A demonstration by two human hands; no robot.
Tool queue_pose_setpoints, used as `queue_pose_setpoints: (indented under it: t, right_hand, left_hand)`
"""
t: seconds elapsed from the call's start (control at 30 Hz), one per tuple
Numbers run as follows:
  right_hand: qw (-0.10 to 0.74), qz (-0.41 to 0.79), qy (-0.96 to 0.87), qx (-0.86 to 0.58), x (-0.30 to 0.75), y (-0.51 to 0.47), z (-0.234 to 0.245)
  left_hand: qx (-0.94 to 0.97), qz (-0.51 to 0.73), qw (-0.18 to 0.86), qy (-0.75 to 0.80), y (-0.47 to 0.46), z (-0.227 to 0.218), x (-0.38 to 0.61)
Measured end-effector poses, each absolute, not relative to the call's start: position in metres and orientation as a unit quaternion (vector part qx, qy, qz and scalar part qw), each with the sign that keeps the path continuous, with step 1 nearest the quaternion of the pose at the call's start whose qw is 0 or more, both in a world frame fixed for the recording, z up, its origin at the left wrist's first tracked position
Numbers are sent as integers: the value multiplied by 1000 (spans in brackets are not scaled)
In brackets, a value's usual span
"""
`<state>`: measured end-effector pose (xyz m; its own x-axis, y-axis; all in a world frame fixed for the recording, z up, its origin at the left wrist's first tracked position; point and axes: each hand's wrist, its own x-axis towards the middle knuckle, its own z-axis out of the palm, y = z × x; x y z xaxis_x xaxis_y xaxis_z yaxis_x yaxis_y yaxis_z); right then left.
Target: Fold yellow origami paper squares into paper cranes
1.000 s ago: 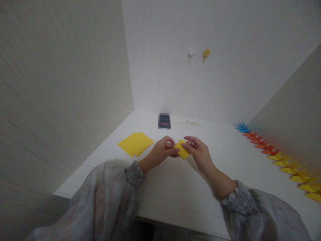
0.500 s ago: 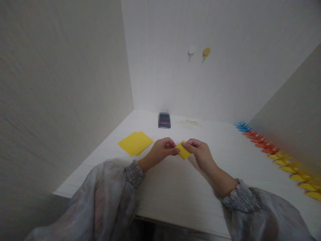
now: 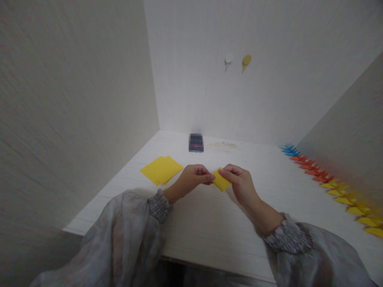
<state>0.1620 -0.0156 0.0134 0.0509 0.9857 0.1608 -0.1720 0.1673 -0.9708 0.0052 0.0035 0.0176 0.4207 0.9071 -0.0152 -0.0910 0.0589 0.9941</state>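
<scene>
A small folded piece of yellow paper [image 3: 222, 181] is held above the middle of the table. My left hand [image 3: 198, 175] pinches its left corner between thumb and fingers; a ring shows on one finger. On the upper right edge, my right hand [image 3: 239, 181] grips the same paper, thumb on top. The finger pads behind the paper are hidden. To the left of my left hand, overlapping yellow paper sheets [image 3: 160, 170] lie flat on the table.
A dark phone-like device [image 3: 196, 142], its surface pixelated, sits near the back wall. Folded paper figures in blue [image 3: 289, 150], orange [image 3: 311, 167] and yellow [image 3: 353, 202] line the right side of the white table [image 3: 206, 231]. Two hooks, white [image 3: 228, 59] and yellow [image 3: 247, 60], are on the wall.
The folded yellow paper has shifted slightly to the right, and my left fingers now cover less of its left corner. Both hands keep their pinch.
</scene>
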Motion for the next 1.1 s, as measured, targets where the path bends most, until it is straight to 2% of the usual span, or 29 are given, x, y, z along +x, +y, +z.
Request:
queue_pose_setpoints:
  t: [0.4,0.53,0.73,1.1]
  right_hand:
    - [644,484,-439,-398,171,-10,15]
    - [632,485,-454,-399,169,-12,14]
    - [602,486,-502,-387,161,-18,13]
    - [611,480,-487,-400,158,-19,12]
  left_hand:
    - [568,436,593,368,4,15,-1]
    - [570,427,611,347,4,15,0]
    - [606,347,615,366,0,17,2]
    - [620,346,589,386,0,17,2]
